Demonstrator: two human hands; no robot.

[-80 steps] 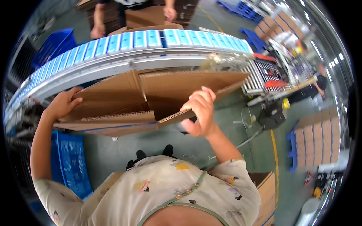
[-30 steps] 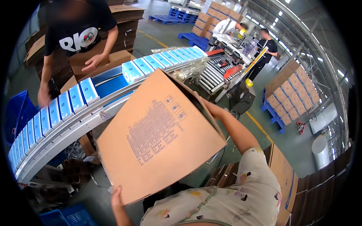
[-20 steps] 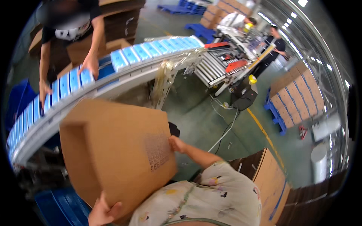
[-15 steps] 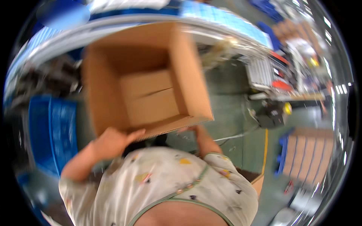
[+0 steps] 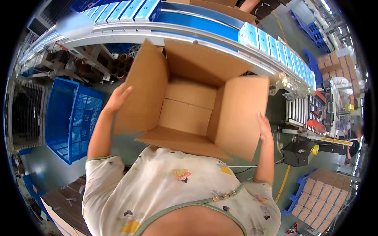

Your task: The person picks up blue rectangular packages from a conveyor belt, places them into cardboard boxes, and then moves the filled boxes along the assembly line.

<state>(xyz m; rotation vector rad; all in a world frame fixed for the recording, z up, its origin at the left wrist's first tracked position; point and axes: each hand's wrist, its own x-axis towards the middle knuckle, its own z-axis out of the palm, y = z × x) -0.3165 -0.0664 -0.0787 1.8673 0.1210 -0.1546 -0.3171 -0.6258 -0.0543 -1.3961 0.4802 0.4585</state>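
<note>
An open brown cardboard box is in front of my body, with its mouth toward me and nothing lying on its bottom. Its side flaps lean outward, and a near flap tilts toward my shirt. At the outer edge of the left flap, my left hand is closed on the cardboard. My right hand grips the right flap's outer edge, its fingers partly hidden behind it.
Beyond the box runs a conveyor with a blue belt, carrying rows of blue-and-white cartons. To the left stands a blue plastic crate. Stacked brown boxes sit on a blue pallet at right. Another person's arm shows beyond the conveyor.
My hands have moved from the box's near edge out to its left and right flaps. The flaps now spread outward. My view has shifted, showing more of the conveyor.
</note>
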